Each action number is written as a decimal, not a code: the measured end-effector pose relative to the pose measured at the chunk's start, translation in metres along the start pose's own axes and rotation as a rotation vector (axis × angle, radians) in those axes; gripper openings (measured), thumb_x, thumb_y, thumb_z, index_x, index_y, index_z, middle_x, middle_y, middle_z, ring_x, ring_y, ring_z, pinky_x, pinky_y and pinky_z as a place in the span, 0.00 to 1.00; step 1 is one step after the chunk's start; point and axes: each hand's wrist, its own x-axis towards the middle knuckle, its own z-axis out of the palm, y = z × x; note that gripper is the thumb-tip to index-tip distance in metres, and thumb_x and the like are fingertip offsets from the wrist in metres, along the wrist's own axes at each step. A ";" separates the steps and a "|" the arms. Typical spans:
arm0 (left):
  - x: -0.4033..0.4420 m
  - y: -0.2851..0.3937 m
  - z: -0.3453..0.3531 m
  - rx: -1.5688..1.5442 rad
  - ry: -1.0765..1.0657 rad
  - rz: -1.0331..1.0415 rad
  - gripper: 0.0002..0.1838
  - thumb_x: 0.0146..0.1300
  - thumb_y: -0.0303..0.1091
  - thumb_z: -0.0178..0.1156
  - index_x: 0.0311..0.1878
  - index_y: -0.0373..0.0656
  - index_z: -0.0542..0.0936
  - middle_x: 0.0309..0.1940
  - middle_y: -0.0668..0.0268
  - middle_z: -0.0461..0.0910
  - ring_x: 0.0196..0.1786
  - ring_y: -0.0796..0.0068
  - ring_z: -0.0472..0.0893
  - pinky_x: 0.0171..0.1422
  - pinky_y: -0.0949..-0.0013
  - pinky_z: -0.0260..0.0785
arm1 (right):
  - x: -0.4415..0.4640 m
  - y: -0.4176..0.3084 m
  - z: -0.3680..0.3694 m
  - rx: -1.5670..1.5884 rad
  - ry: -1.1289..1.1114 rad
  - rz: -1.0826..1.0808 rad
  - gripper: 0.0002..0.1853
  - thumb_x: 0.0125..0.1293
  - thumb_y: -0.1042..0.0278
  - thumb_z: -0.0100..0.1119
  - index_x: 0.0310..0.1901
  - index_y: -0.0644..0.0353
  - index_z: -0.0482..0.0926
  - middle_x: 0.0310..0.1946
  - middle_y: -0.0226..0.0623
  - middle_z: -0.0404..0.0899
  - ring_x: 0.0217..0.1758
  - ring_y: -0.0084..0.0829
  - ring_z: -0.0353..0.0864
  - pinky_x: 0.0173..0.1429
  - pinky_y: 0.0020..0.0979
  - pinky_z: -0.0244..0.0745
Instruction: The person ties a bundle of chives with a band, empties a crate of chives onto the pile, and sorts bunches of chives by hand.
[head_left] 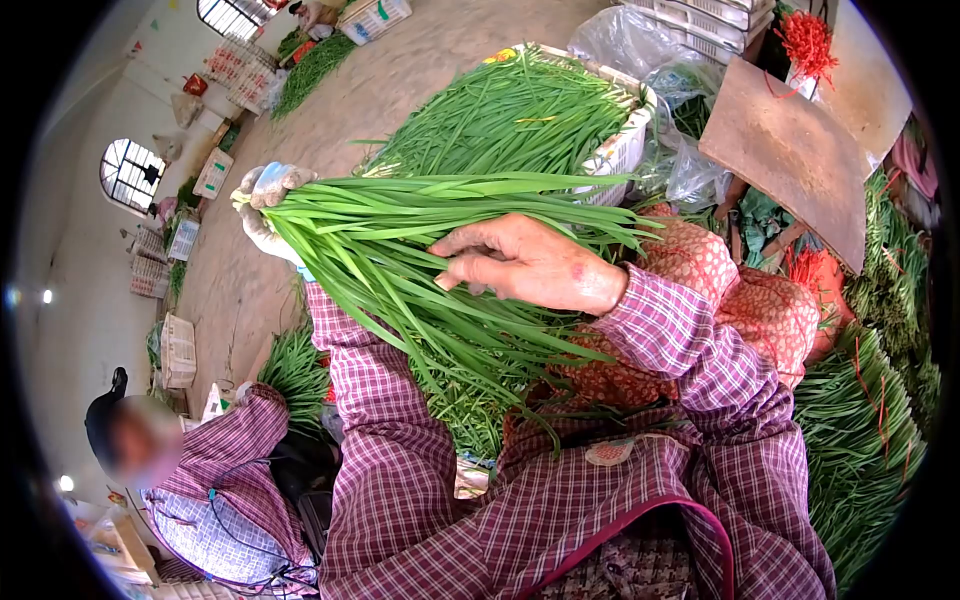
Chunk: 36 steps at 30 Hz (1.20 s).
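Note:
A bunch of long green leaves (400,230) stretches across the middle of the view. My left hand (268,205), in a dirty pale glove, is closed round the bunch's pale stem end. Bare, my right hand (530,262) rests on the leaves near their middle, its thumb and fingers curled; whether it pinches any leaf is hard to tell. Just beyond the bunch stands a white plastic basket (628,150) heaped with more green leaves (500,115). Below the bunch, loose greens (465,415) lie near my lap.
A brown board (790,150) stands at the right, with red ties (806,45) behind it. Clear plastic bags (697,175) lie beside the basket. Bundled greens (860,450) fill the lower right. A co-worker (230,480) sits at the lower left. White crates (178,350) line the wall.

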 end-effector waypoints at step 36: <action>0.001 -0.022 0.020 0.141 0.014 -0.008 0.10 0.63 0.34 0.55 0.45 0.45 0.70 0.28 0.75 0.62 0.34 0.77 0.65 0.52 0.62 0.63 | 0.021 0.007 0.003 -0.393 0.269 -0.061 0.19 0.56 0.60 0.54 0.36 0.72 0.80 0.25 0.50 0.80 0.27 0.37 0.81 0.35 0.36 0.73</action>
